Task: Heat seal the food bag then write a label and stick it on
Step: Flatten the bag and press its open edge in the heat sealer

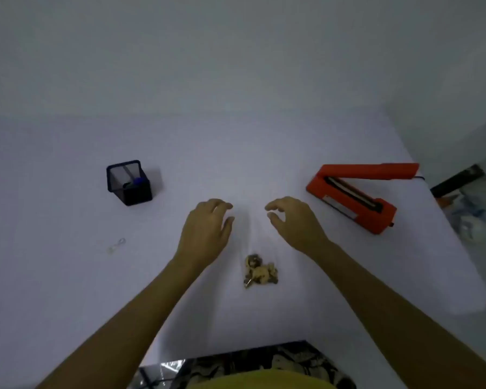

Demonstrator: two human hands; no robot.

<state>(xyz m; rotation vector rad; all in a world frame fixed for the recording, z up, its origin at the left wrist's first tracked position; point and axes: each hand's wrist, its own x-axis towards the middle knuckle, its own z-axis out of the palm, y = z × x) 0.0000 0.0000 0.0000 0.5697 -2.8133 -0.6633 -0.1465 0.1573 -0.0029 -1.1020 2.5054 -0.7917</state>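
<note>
A clear food bag (pixel 250 237) lies flat on the white table (pixel 68 276), its brown nut-like contents (pixel 260 272) bunched at the near end. Its transparent upper part is barely visible between my hands. My left hand (pixel 208 228) hovers at the bag's left side, fingers loosely curved and thumb apart. My right hand (pixel 292 223) mirrors it on the bag's right side and grips nothing. An orange heat sealer (pixel 354 200) stands at the right with its arm raised. A black mesh pen holder (pixel 129 182) with a blue-capped pen stands at the left.
A small clear object (pixel 117 245) lies on the table left of my left arm. The table's right edge runs behind the sealer, with clutter on the floor beyond it. A dark patterned surface (pixel 250 360) shows at the near table edge.
</note>
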